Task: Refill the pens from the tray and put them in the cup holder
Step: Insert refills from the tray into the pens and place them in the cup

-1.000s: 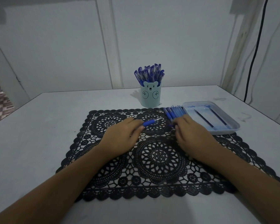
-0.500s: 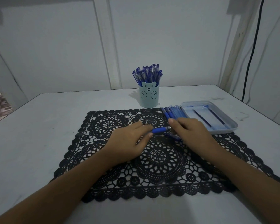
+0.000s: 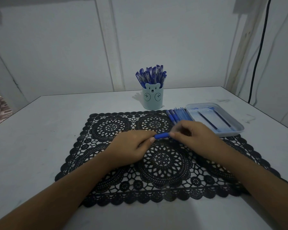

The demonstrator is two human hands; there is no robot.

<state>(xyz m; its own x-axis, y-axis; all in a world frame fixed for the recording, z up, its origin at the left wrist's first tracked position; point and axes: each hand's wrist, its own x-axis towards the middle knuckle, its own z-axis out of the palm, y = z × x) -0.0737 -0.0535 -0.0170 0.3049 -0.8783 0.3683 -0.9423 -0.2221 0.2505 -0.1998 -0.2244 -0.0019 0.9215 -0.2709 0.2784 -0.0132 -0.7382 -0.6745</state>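
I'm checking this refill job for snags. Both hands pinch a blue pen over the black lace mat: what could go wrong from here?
If the pen comes apart between the left hand and right hand, a small part could drop into the dark lace mat and be hard to spot.
The row of pens lies just behind the right hand; a knock could scatter it.
The cup holder already looks crowded, so another pen may fit tightly.
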